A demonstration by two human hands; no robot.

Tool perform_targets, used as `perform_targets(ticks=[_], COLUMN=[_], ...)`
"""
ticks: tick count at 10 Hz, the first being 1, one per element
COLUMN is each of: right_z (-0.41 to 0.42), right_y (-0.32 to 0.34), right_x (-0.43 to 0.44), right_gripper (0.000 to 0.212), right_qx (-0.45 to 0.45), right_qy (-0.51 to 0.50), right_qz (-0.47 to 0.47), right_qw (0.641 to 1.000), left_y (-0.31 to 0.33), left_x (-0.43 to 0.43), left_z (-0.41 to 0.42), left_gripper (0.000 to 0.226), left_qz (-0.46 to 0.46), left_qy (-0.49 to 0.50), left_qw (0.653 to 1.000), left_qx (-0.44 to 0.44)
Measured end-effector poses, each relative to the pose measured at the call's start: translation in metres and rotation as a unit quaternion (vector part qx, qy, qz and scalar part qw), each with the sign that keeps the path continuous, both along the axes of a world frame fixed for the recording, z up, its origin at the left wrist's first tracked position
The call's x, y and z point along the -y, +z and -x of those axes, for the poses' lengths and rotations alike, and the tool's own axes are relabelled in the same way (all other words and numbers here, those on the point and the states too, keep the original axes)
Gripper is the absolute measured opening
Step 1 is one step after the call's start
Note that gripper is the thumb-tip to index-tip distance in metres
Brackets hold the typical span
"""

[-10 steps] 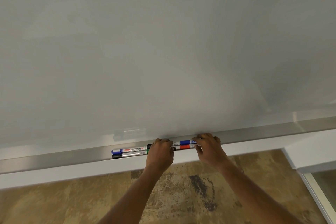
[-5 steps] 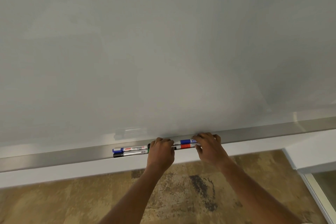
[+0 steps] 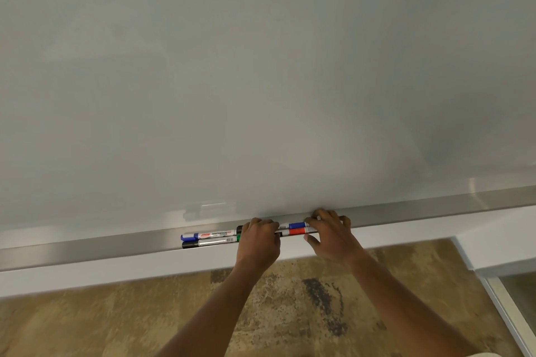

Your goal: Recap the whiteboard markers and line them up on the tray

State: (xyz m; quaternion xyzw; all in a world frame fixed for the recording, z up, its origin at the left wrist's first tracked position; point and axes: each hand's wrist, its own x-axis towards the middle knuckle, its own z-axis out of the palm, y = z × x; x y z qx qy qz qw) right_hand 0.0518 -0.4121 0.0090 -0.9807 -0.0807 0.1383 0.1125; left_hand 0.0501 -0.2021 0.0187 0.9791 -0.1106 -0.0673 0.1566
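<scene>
Markers (image 3: 295,228) on tray (image 3: 87,251), ends hidden under left hand (image 3: 258,243), right hand (image 3: 330,236)

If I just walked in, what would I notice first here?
Two hands, the left hand and right hand, rest on markers lying in the metal tray under the big blank whiteboard. Left of them lie a blue-capped marker and a black-capped marker.

Blank whiteboard (image 3: 261,66) fills the upper frame; mottled brown floor (image 3: 116,322) below; possibly a glass panel (image 3: 519,298) lower right.
</scene>
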Motion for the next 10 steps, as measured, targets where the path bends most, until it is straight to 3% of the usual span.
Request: perform_targets(ticks=[8,10], right_z=[0.0028,0.0036], right_y=[0.0027,0.005], right_x=[-0.0003,-0.0044], right_gripper=[0.057,0.057], right_qx=[-0.014,0.024], right_qy=[-0.003,0.005], right_qz=[0.007,-0.018], right_qw=[1.0,1.0], left_y=[0.0047,0.0033], left_x=[0.0008,0.0006], left_z=[0.0016,0.0027], left_gripper=[0.03,0.029], left_qz=[-0.006,0.013], left_qy=[0.002,-0.004], left_qw=[1.0,1.0], left_qx=[-0.009,0.009])
